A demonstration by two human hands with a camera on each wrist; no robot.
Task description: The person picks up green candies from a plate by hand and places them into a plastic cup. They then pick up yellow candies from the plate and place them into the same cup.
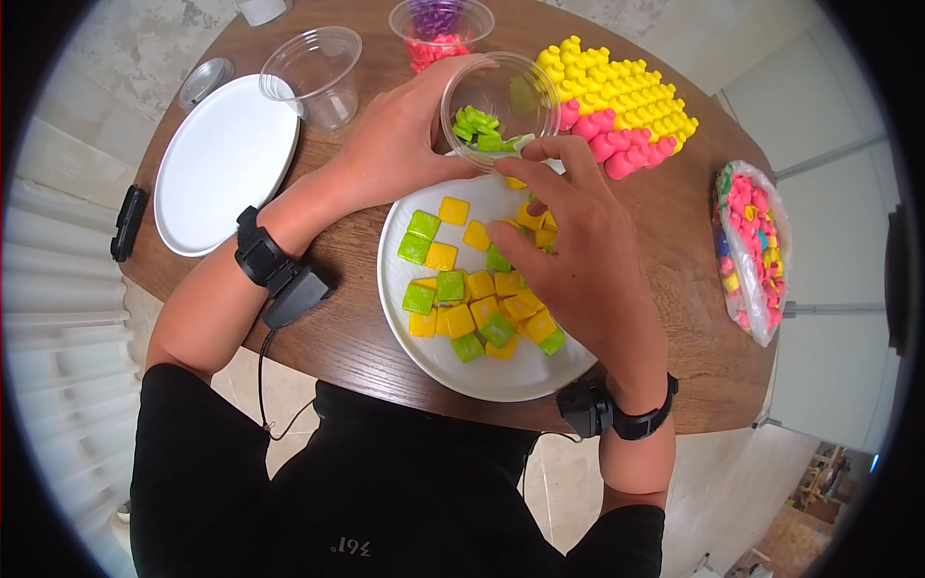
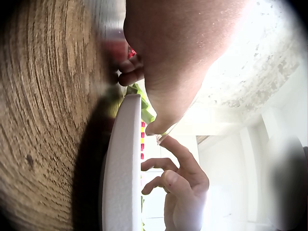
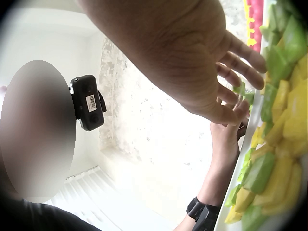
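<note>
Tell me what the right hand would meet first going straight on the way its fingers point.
The right hand would likely meet the clear plastic cup held by the left hand; the rim looks very near, though any gap is hard to judge.

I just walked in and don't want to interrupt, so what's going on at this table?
A person's left hand holds a clear plastic cup with some green pieces in it, at the far side of a white plate. The right hand is at the cup's rim, fingers bent; whether it pinches anything is unclear. Yellow and green squares lie on the plate. A second clear cup stands to the left.
</note>
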